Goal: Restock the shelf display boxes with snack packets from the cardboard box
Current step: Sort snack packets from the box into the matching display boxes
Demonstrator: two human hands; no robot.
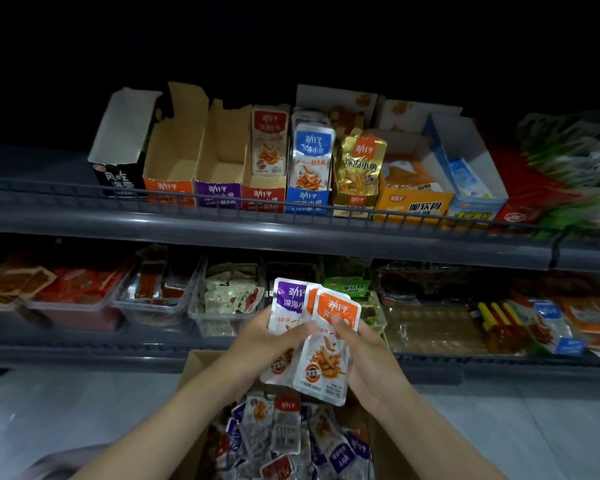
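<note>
Holding a small fan of snack packets above the cardboard box (201, 368), the left hand (274, 336) is closed on a purple-topped packet (286, 308) while the right hand (364, 344) pinches an orange-topped packet (329, 351) at its edge, a second orange one tucked just behind. These look like light, flat foil sachets: soft and slightly slick, so I would judge a pinch across the side seams or the middle safer than a fingertip hold on a corner. Each packet's long axis runs roughly 12 to 6 o'clock, coloured header at 12, the orange one leaning a little toward 1. At about 11 o'clock on the upper shelf, the orange display box (168, 168) and purple display box (219, 164) stand empty, so colours match them.
</note>
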